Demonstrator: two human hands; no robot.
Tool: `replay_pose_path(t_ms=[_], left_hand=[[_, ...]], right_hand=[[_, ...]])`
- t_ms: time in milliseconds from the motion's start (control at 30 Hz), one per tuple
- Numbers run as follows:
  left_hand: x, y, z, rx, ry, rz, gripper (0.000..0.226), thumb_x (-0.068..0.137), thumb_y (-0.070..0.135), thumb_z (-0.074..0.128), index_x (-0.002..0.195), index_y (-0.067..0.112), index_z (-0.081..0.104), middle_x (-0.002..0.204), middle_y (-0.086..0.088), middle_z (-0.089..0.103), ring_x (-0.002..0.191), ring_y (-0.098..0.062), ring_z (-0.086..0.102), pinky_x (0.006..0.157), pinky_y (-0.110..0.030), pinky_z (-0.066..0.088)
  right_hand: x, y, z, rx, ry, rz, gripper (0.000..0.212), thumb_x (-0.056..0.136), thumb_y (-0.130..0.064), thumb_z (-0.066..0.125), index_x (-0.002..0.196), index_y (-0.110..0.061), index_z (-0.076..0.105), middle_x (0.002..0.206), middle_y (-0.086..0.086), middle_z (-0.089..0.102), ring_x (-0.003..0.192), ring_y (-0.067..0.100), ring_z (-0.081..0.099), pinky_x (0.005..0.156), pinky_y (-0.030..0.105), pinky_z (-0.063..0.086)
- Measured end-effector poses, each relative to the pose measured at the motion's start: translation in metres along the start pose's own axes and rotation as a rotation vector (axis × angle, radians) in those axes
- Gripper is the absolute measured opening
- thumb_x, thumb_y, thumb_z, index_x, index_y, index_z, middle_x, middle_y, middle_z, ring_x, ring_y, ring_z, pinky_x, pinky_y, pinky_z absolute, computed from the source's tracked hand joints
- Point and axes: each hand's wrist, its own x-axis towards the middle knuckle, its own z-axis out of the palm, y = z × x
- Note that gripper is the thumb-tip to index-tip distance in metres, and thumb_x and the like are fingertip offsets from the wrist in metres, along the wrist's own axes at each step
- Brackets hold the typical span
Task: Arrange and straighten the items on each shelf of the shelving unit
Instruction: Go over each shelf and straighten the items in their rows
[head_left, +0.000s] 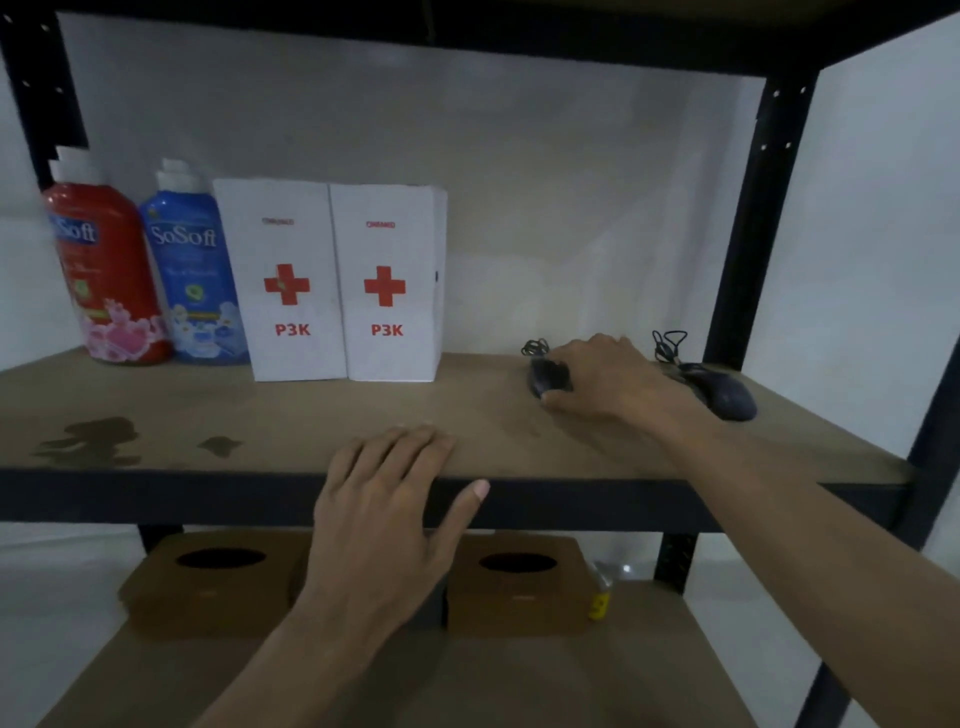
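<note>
Wired mouse (544, 375) — right side of shelf (260, 415) | my right hand (602, 376) curled round it | left hand (384, 483) flat on edge, empty | light, rigid, slick — grip sides, mind cable (535, 347)

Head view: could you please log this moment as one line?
right hand grips left mouse | left hand rests on shelf edge

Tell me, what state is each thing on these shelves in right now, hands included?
Red plastic SoSoft bottle: upright, capped.
Blue plastic SoSoft bottle: upright, capped.
Two white cardboard P3K boxes: upright, side by side.
Dark computer mouse: gripped by right hand.
Second dark computer mouse: lying free, cable bundled.
Left hand: resting flat on black shelf edge.
Two brown cardboard boxes: flat, oval openings up.
</note>
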Motion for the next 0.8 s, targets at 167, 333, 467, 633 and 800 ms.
replay_pose_path(t_ms=[167,333,467,633,800], left_hand=[[-0.003,0.003,0.008,-0.034,0.114,-0.018,0.053,0.096,0.061,0.048,0.123,0.02,0.069,0.126,0.003,0.069,0.119,-0.019,0.061,0.102,-0.04,0.043],[-0.002,0.004,0.011,-0.082,0.131,-0.043,0.054,0.094,0.063,0.05,0.124,0.023,0.069,0.126,0.005,0.069,0.119,-0.017,0.061,0.102,-0.045,0.046],[-0.006,-0.005,0.011,-0.094,0.115,0.029,0.052,0.096,0.061,0.051,0.128,0.023,0.067,0.129,0.007,0.067,0.121,-0.014,0.059,0.101,-0.043,0.047],[-0.007,-0.005,0.011,-0.13,0.126,0.002,0.05,0.094,0.061,0.053,0.127,0.026,0.067,0.129,0.011,0.066,0.122,-0.01,0.057,0.104,-0.036,0.042],[-0.005,-0.005,0.012,-0.125,0.141,0.013,0.051,0.093,0.063,0.051,0.126,0.027,0.066,0.127,0.011,0.067,0.119,-0.01,0.058,0.103,-0.036,0.042]], right_hand=[[0.026,-0.02,0.009,0.032,0.029,0.028,0.037,0.093,-0.032,0.064,0.128,-0.02,0.061,0.126,0.012,0.059,0.114,0.033,0.056,0.098,0.042,0.044],[0.046,-0.039,0.018,0.178,0.03,0.033,0.045,0.089,-0.044,0.069,0.123,-0.017,0.059,0.122,0.014,0.058,0.109,0.033,0.057,0.083,0.035,0.044],[0.056,-0.047,0.024,0.295,0.039,0.078,0.058,0.09,-0.044,0.072,0.133,-0.014,0.045,0.129,0.017,0.051,0.115,0.034,0.054,0.088,0.037,0.044],[0.066,-0.055,0.023,0.395,-0.012,-0.005,0.05,0.092,-0.035,0.07,0.134,-0.023,0.045,0.133,0.017,0.049,0.113,0.031,0.055,0.091,0.035,0.045],[0.074,-0.064,0.024,0.464,-0.037,-0.031,0.051,0.094,-0.032,0.069,0.137,-0.025,0.044,0.134,0.016,0.05,0.112,0.031,0.057,0.095,0.037,0.049]])
